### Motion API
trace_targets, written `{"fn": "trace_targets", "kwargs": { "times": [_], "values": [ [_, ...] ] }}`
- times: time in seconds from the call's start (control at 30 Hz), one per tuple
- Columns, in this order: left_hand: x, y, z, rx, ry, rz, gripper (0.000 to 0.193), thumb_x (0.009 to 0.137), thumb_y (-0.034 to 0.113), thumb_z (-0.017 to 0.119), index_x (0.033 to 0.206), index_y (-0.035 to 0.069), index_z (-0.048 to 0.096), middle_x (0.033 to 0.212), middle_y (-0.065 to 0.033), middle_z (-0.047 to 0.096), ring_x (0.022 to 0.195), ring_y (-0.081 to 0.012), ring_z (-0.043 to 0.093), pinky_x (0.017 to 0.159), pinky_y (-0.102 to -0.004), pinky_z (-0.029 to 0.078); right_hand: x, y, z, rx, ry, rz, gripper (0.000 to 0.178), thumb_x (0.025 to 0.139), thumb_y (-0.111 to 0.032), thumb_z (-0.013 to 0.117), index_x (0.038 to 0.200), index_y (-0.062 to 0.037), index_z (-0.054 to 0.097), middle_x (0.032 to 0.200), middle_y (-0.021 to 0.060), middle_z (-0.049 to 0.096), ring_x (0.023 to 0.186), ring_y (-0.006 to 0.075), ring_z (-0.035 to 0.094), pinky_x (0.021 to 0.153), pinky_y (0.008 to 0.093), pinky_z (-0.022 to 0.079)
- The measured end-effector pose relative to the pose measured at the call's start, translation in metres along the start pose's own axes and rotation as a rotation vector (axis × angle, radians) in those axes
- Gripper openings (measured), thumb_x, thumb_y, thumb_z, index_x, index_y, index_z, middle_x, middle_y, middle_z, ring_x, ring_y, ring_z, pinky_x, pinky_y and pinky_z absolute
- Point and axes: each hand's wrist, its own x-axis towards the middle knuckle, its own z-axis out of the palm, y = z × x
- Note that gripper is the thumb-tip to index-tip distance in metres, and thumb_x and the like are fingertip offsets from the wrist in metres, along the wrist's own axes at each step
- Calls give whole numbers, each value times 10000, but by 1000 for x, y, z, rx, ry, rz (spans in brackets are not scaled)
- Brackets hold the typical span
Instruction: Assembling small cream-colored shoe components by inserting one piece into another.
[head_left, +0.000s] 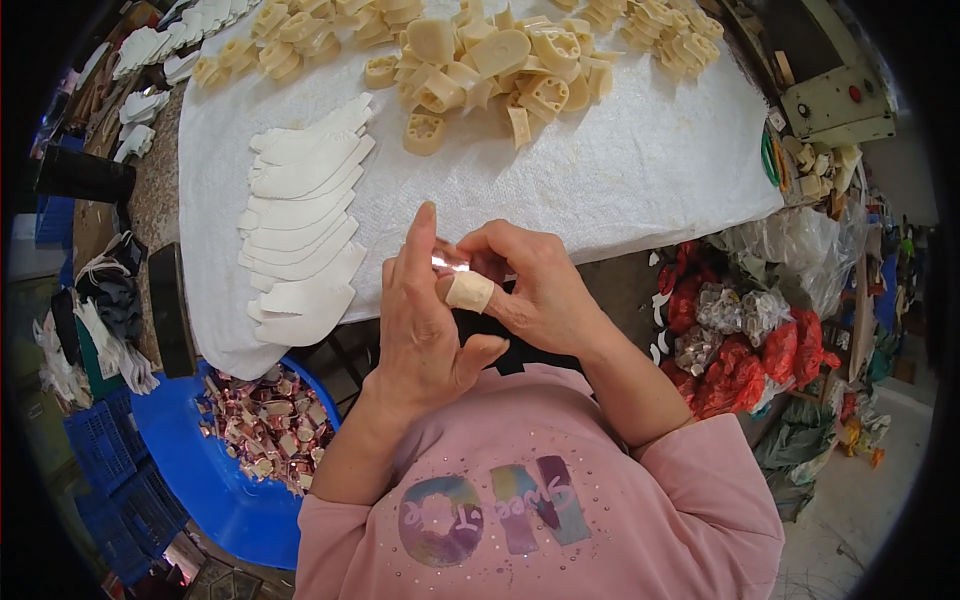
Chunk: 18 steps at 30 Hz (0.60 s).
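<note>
Well left of the left hand (412,310) are a flat black slab (171,310) and, farther out, dark cloth (108,280); blue crates (105,440) sit lower on that side. Right of the right hand (545,290) lie red plastic bags (735,378) and clear plastic sheeting (800,245), with a greenish metal box (828,112) farther ahead.

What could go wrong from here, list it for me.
The small shiny rose-coloured piece, held between the left hand and right hand, might slip. The overlapping white cutouts lie near the left hand and could get nudged askew. The loosely heaped cream heel-shaped pieces may slide.
</note>
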Motion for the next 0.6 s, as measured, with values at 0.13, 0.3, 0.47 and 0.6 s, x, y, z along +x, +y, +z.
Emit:
{"fn": "trace_targets", "kwargs": {
  "times": [0.13,0.3,0.47,0.6],
  "values": [
    [0,1,-1,-121,29,-198,815,855,512,531,1329,-77,225,1075,-174,516,888,-280,535,821,-360,427,-6,16,9,445,152,-70,278,873,-236,621,956,24,566,767,80,623,711,146,612,664,281,495],
    [8,7,-17,-279,-39,-378,461,783,89,691,1177,-26,483,1014,-73,514,925,-150,534,832,-275,454,-3,34,0,578,57,-62,253,910,-241,570,988,-1,575,853,71,594,732,133,562,648,259,464],
    [15,18,-20,-1,-59,-203,455,629,-82,666,1062,15,565,860,-58,525,737,-133,525,639,-243,449,12,39,-16,797,-226,114,248,926,-264,551,863,-24,559,774,13,540,669,76,487,599,227,425],
    [18,19,-20,-16,-54,-100,481,601,-88,671,1059,22,571,807,-55,518,652,-138,498,575,-247,420,9,33,-31,460,-254,-125,239,899,-223,582,795,-12,540,742,9,527,665,73,487,557,239,402]
  ]
}}
